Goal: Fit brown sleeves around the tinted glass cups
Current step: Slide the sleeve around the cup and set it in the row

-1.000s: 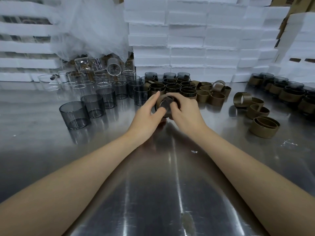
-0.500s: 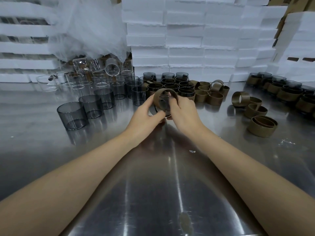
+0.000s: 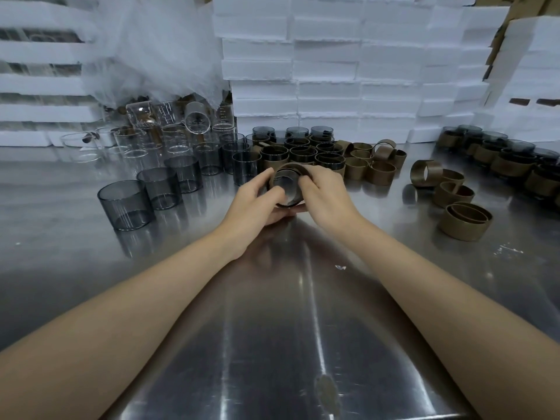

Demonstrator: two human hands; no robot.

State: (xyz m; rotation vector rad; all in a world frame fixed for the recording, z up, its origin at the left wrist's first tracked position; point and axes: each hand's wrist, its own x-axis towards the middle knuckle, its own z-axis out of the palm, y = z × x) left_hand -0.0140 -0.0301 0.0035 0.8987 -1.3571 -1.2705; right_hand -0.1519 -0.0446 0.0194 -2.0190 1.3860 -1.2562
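Observation:
At the table's middle, my left hand (image 3: 257,201) and my right hand (image 3: 325,195) together grip a tinted glass cup (image 3: 286,189) tipped toward me, with a brown sleeve (image 3: 291,168) around its far part. My left fingers curl round its left side and underside, my right fingers round its right side. Bare tinted cups (image 3: 125,204) stand in a row at the left. Empty brown sleeves (image 3: 465,221) lie at the right and behind my hands. Sleeved cups (image 3: 303,153) stand grouped just beyond my hands.
The steel table (image 3: 272,328) reflects light. Clear glass beakers (image 3: 169,131) crowd the back left under a plastic sheet (image 3: 145,47). White foam boxes (image 3: 333,71) are stacked along the back. More sleeved cups (image 3: 500,156) line the far right edge.
The cup and sleeve have been turned in my hands. The sleeve, earlier held up in front of the cup, now sits around it, and my left fingers have curled further round the cup.

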